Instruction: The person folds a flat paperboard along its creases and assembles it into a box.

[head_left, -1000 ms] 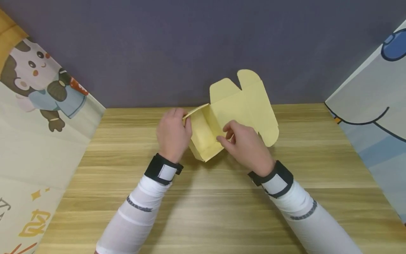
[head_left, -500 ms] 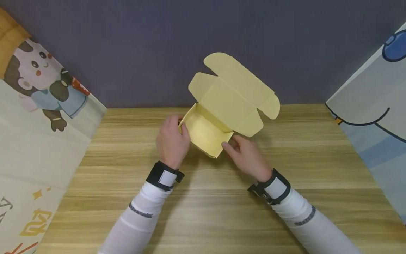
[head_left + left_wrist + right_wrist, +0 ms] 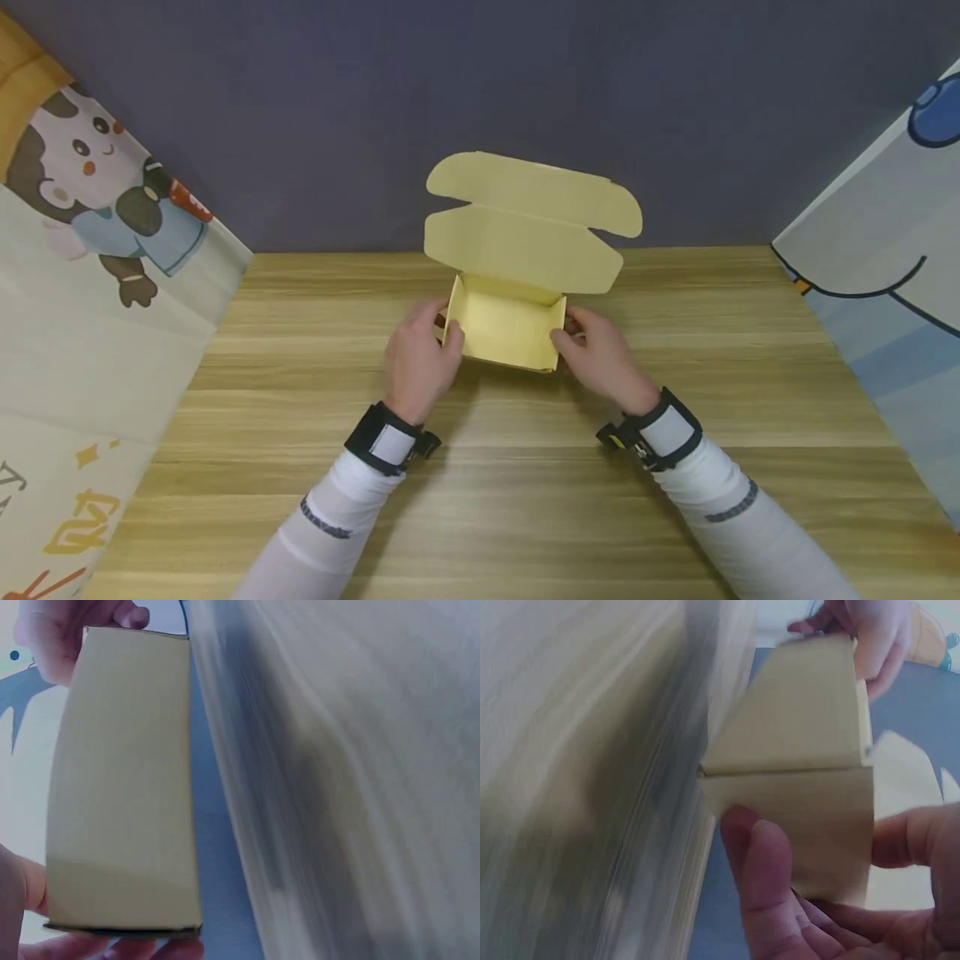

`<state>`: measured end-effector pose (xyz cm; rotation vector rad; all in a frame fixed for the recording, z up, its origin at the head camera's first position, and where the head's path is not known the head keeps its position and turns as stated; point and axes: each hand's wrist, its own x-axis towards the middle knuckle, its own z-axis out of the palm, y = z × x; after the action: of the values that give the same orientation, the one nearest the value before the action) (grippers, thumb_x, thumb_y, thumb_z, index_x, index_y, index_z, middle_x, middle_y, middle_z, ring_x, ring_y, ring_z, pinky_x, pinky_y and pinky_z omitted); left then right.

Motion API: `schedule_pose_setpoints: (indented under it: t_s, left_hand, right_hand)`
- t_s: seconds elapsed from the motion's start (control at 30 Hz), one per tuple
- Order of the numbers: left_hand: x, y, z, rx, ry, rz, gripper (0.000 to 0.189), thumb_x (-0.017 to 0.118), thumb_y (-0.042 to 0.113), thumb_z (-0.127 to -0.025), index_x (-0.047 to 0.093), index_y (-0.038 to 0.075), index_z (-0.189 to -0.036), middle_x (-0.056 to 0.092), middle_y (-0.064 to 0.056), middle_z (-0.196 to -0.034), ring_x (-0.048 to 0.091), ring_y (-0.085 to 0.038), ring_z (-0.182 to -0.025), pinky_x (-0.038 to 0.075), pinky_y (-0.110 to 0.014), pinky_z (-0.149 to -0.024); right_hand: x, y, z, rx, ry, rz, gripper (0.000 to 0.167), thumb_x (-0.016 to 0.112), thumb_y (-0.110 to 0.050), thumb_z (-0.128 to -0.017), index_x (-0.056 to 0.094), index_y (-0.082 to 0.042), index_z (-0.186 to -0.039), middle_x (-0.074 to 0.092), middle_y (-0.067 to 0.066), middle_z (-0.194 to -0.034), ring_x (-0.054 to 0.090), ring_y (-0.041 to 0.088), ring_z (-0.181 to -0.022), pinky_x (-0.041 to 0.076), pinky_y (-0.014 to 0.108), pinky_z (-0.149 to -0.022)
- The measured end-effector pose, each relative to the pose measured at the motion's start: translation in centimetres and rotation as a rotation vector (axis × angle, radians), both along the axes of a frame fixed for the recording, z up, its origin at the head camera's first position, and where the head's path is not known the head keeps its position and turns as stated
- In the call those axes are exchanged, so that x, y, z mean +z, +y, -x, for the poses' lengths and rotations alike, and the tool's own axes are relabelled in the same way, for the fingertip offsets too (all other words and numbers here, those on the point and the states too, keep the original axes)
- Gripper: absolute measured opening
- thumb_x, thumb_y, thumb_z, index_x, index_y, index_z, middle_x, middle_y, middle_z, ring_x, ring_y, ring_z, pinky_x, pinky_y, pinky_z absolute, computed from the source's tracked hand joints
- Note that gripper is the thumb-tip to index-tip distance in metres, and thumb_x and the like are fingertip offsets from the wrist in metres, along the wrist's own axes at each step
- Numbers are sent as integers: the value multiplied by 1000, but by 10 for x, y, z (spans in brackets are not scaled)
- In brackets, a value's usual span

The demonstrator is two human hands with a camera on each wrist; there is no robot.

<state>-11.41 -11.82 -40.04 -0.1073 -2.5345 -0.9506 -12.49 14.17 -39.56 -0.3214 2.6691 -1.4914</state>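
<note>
Between the two hands is a small pale-yellow cardboard box [image 3: 504,329], its inside facing up and bare. Its lid [image 3: 525,242], with side flaps and a rounded front flap, stands raised at the back. My left hand [image 3: 422,362] grips the box's left wall, thumb on the inner side and fingers outside. On the right wall, my right hand [image 3: 603,354] pinches in the same way. The left wrist view shows the box's plain front wall [image 3: 124,780] close up. In the right wrist view, fingers [image 3: 769,859] lie against the end wall [image 3: 825,817].
A wood-grain table [image 3: 480,500] lies beneath the box. Behind it rises a dark grey-blue wall [image 3: 337,125]. Cartoon-printed panels stand at the left [image 3: 82,333] and right [image 3: 885,317].
The box has turned so its front faces the person, and its lid has swung to the back. My right hand has gone from hovering by the opening to gripping the right wall.
</note>
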Motion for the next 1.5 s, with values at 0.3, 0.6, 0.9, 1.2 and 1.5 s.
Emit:
schedule_pose_setpoints:
  t_s: [0.3,0.6,0.9,1.2,1.5]
  left_hand:
    - [-2,-10,-8,-122,-196,-174,30,59,23,-106,77,3,-118,76,-8,-99,68,-14,-65,57,-33,-59]
    - [-7,-19,-13,-161,-369,-266,27,63,20,-104,75,2,-119,74,-12,-110,71,-19,-72,57,-32,-59]
    - [-14,-21,-15,-174,-457,-330,27,64,20,-103,73,2,-121,72,-11,-109,73,-20,-71,59,-33,-59]
    - [-16,-19,-16,-179,-477,-362,25,63,18,-103,73,1,-119,71,-11,-108,73,-23,-69,61,-34,-58]
    - [-17,-22,-13,-198,-523,-391,29,64,21,-103,71,2,-124,70,-13,-110,73,-25,-71,63,-40,-62]
  right_hand:
    - [2,11,4,31,-17,-161,26,55,-14,-101,69,2,-116,70,11,-89,64,19,-63,54,31,-58]
    - [-3,13,4,79,-74,-214,40,56,-15,-100,64,6,-134,71,11,-92,64,18,-65,52,32,-58]
    - [-7,13,2,101,-92,-246,46,56,-17,-100,60,8,-139,72,13,-97,65,18,-68,53,33,-61]
    - [-11,15,2,108,-107,-245,42,56,-16,-100,63,7,-135,72,11,-95,63,18,-68,52,33,-61]
    - [-14,18,2,107,-136,-233,42,56,-18,-101,65,5,-134,73,11,-95,62,19,-67,50,32,-59]
